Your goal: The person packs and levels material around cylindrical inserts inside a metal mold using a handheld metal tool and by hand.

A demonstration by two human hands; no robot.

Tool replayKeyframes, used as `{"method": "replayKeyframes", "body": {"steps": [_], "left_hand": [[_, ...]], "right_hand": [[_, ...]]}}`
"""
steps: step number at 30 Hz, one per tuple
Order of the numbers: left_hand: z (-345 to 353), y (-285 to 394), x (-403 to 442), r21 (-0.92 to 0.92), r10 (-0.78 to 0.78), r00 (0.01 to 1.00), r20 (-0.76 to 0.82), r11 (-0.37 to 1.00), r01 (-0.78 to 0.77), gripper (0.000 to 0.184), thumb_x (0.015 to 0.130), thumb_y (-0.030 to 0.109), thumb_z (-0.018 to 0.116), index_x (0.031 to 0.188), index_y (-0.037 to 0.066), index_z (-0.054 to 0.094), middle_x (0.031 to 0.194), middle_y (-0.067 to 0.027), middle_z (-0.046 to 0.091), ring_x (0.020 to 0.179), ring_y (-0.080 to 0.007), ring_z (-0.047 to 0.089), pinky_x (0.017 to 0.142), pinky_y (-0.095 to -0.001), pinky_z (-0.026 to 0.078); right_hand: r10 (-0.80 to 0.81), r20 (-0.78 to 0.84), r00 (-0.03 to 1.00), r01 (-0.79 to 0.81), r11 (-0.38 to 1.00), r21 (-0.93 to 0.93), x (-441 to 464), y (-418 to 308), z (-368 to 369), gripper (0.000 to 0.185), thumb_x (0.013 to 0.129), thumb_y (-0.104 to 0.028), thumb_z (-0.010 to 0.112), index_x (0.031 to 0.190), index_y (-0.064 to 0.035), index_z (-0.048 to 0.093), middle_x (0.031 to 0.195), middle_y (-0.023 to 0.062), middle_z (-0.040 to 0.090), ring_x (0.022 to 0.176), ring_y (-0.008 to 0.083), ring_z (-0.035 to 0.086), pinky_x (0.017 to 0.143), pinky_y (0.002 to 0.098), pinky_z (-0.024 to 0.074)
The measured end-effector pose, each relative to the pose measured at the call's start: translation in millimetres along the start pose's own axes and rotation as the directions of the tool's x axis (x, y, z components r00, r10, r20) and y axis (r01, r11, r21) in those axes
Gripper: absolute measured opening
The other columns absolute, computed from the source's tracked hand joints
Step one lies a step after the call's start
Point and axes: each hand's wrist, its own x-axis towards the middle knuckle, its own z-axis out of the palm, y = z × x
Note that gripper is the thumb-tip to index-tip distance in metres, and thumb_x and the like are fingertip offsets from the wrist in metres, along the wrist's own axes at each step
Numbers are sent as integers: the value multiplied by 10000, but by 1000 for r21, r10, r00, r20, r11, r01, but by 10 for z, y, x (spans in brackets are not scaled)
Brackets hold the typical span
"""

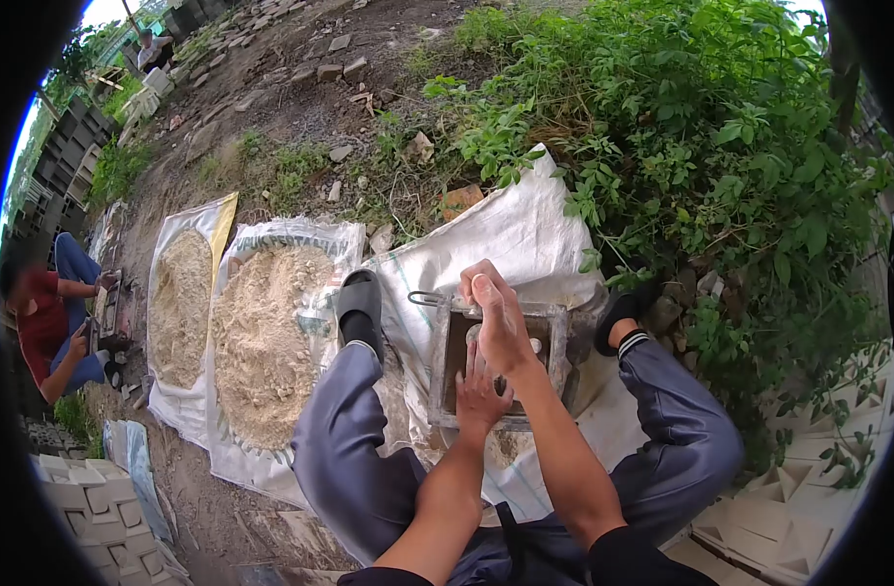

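A square, grey-crusted frame like a block mould lies on a white woven sack between my feet, with a bent metal loop at its upper left corner. My left hand reaches into it, fingers stretched out and lying flat, their tips close to a pale rounded knob. Another knob shows beside my right wrist. Above the frame, my right hand is raised in a fist with the thumb uppermost, and nothing sticks out of it. Part of the frame's inside is hidden by my hands.
Pale sandy powder is heaped on a sack to the left, with a second heap beyond. A co-worker in a red shirt sits at far left. Bushes crowd the right; patterned blocks stand lower left, others lower right.
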Motion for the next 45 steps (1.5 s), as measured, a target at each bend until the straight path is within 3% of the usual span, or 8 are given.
{"method": "replayKeyframes", "body": {"steps": [5, 12, 14, 23, 27, 30, 34, 45], "left_hand": [[-97, 13, -78, 47, 21, 994, 104, 999, -26, 664, 852, 505, 490, 1384, 116, 410, 1457, -105, 376, 1386, -246, 274, 1071, -491, 258], [-14, -30, -104, 16, 85, 992, -91, 996, -84, 655, 838, 502, 506, 1367, 123, 429, 1424, -83, 424, 1341, -266, 345, 1077, -502, 253], [-88, 0, -57, -6, 44, 999, 29, 999, -44, 645, 828, 439, 546, 1378, 131, 412, 1463, -80, 374, 1368, -254, 312, 1052, -508, 298], [-356, 174, 32, -173, 17, 986, -165, 984, -46, 682, 806, 312, 608, 1415, 121, 369, 1530, -88, 246, 1419, -247, 219, 998, -498, 347], [-336, 181, 44, -158, 5, 986, -169, 987, -32, 685, 806, 310, 607, 1420, 134, 362, 1533, -70, 249, 1418, -229, 225, 983, -504, 357], [-384, 182, 44, -134, 18, 987, -158, 990, -39, 690, 810, 301, 604, 1426, 122, 351, 1532, -84, 244, 1420, -241, 215, 986, -482, 355], [-340, 170, 27, -139, 27, 988, -150, 989, -48, 701, 812, 292, 602, 1434, 114, 332, 1537, -96, 227, 1424, -256, 199, 1000, -468, 349], [-322, 180, 37, -129, 31, 982, -185, 990, -55, 674, 808, 292, 604, 1416, 123, 366, 1527, -89, 256, 1413, -263, 231, 973, -520, 371]], "right_hand": [[94, 18, 995, -88, 975, -204, 81, 456, 168, 388, 956, -447, 331, 955, -102, 510, 798, 49, 507, 839, 196, 472, 889, 371, 201], [-56, 220, 974, 123, 944, -308, -29, 321, 197, 402, 967, -454, 296, 957, -105, 494, 759, 61, 458, 827, 189, 431, 883, 354, 209], [39, 232, 972, 50, 930, -364, 48, 224, 122, 396, 971, -438, 293, 951, -98, 494, 759, 66, 448, 806, 190, 423, 880, 344, 216], [5, -123, 992, 2, 998, 57, -194, 278, -685, 367, 927, -378, 323, 847, -32, 418, 743, 50, 401, 725, 137, 383, 702, 282, 341], [-136, -238, 962, 137, 991, -13, -349, 152, -756, 338, 920, -358, 324, 850, -42, 423, 740, 49, 388, 721, 141, 377, 707, 284, 340], [-74, 28, 997, 79, 930, -359, -344, 234, -870, 387, 940, -400, 296, 830, -46, 409, 731, 40, 398, 695, 144, 390, 688, 280, 342], [-256, -120, 959, 205, 922, -327, -391, 66, -996, 360, 950, -360, 323, 826, -35, 414, 678, 43, 385, 645, 153, 392, 660, 299, 352], [-132, -150, 980, 91, 963, -253, -343, 140, -1051, 387, 951, -388, 292, 827, -38, 401, 683, 58, 411, 656, 146, 398, 648, 294, 351]]}}
